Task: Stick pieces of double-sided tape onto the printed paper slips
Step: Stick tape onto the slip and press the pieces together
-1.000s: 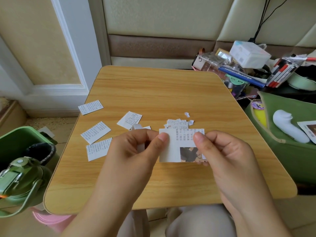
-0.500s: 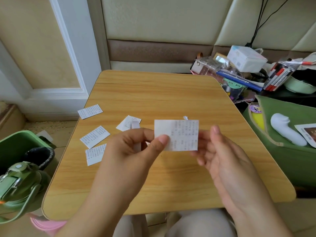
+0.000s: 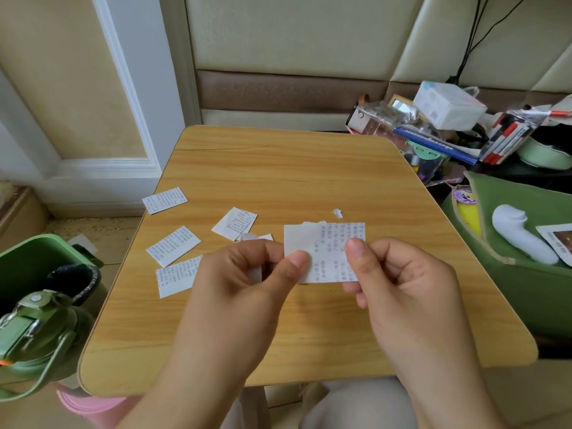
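Observation:
A white printed paper slip (image 3: 328,252) hangs above the middle of the wooden table (image 3: 294,168), held by both hands. My left hand (image 3: 247,280) pinches its left edge between thumb and fingers, and a white strip, probably tape backing (image 3: 255,274), shows inside the curled fingers. My right hand (image 3: 402,283) pinches the slip's lower right part with the thumb on top. Several other printed slips (image 3: 173,244) lie flat on the table's left side. A tiny white scrap (image 3: 338,213) lies just beyond the held slip.
A green bin (image 3: 28,258) and a green bottle (image 3: 34,329) stand left of the table. On the right lie a green pouch (image 3: 526,274) with a white object, and a cluttered heap of pens, boxes and bags (image 3: 448,128). A padded wall is behind.
The slip was lifted off the table by both hands; half a second ago only my left hand pinched it, and now my right thumb and fingers have closed on its right part again.

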